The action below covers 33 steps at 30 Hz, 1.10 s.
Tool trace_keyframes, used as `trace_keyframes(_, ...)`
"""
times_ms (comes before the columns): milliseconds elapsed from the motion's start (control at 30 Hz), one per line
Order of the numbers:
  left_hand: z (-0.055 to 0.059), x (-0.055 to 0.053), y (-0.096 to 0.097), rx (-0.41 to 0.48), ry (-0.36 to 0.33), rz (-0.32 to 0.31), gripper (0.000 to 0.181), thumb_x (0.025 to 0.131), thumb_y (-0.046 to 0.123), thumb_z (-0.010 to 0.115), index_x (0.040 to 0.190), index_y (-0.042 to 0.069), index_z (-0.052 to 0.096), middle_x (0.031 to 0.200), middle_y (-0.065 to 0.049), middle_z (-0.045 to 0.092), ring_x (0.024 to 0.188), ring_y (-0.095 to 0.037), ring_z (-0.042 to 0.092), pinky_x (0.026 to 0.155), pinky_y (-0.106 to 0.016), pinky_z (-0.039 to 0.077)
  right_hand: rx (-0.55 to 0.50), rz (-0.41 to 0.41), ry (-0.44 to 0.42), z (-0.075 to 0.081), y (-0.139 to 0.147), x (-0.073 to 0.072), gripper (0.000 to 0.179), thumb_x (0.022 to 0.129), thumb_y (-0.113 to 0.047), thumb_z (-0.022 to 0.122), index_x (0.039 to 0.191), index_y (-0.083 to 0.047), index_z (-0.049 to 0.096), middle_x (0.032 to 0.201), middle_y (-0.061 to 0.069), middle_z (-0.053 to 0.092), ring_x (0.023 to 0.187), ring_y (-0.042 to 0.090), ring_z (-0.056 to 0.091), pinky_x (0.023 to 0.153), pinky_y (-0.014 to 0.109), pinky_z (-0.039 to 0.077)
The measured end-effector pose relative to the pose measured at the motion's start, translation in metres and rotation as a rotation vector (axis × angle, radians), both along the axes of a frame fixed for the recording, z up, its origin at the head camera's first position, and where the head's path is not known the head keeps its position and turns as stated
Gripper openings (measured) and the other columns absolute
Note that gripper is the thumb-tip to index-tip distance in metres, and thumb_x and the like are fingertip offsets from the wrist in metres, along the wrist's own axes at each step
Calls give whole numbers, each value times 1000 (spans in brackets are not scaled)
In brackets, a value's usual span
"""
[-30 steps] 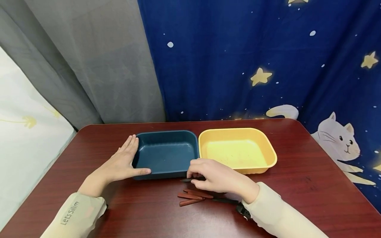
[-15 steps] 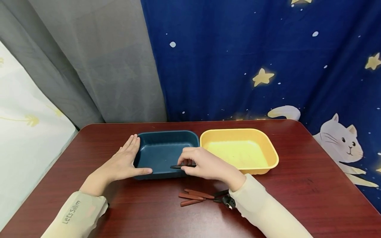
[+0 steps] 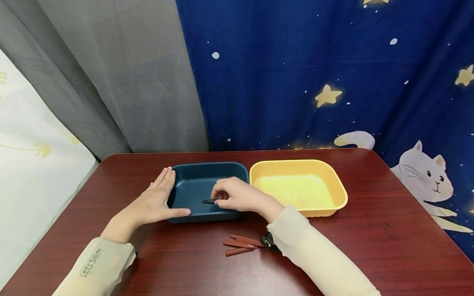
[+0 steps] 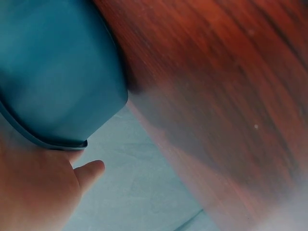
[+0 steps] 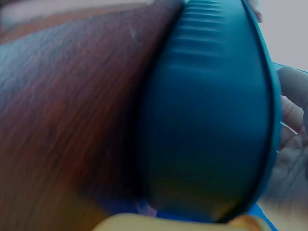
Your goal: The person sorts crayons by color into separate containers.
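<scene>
My left hand point(image 3: 149, 205) rests on the left end of a dark blue plastic tray point(image 3: 198, 214), fingers straight along the rim and thumb on its front edge. In the left wrist view the tray's outer wall point(image 4: 62, 67) shows above that hand. My right hand point(image 3: 238, 196) pinches a slim black piece point(image 3: 208, 201) with a tapered tip over the inside of the blue tray. Most of this piece is hidden by the fingers, so I cannot tell its kind. Several flat reddish-brown strips point(image 3: 240, 245) lie fanned out on the table in front, partly behind my right wrist.
A yellow plastic tray point(image 3: 300, 185) stands directly right of the blue one. Both are on a dark red wooden table point(image 3: 177, 267). A black wrist device point(image 3: 269, 241) sits under my right sleeve. Grey and blue curtains point(image 3: 266, 82) hang behind the table's far edge.
My right hand has lifted the slim black piece from in front of the blue tray and carried it left and away over the tray. The left hand stays on the rim.
</scene>
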<state>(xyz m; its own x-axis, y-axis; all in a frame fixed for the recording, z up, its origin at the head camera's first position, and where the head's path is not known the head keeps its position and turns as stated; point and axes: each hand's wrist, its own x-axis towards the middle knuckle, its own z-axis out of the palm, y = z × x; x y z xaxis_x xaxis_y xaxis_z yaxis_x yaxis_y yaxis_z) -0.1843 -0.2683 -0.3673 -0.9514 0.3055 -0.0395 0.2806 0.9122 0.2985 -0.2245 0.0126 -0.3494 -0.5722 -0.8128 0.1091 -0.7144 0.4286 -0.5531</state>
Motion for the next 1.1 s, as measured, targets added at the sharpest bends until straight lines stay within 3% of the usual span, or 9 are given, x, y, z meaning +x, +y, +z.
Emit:
trace_keyframes(333,5,1,4,4,4,-5,128,77,76,65,157,-5,4,166,-21,-3,155,-39,-1,116,-68,18,138,-45,10,-2,-16,-3,7,94,-16,67,97,-16,73,83,-5,61,74,8,53,67,19,44)
trace_keyframes(600,3,0,4,8,6,-11,129,76,77,64,157,-5,5,167,-20,-2,155,-38,-1,118,-67,16,198,-79,51,-4,-15,-4,8,95,-19,67,100,-17,73,84,-7,62,76,7,55,72,22,47)
trace_keyframes(1100,0,2,1,14,2,4,129,76,76,65,157,-4,5,167,-20,-2,155,-39,-1,116,-68,17,142,-106,55,10,14,6,14,96,-21,65,105,-14,73,100,-4,66,87,12,61,76,24,51)
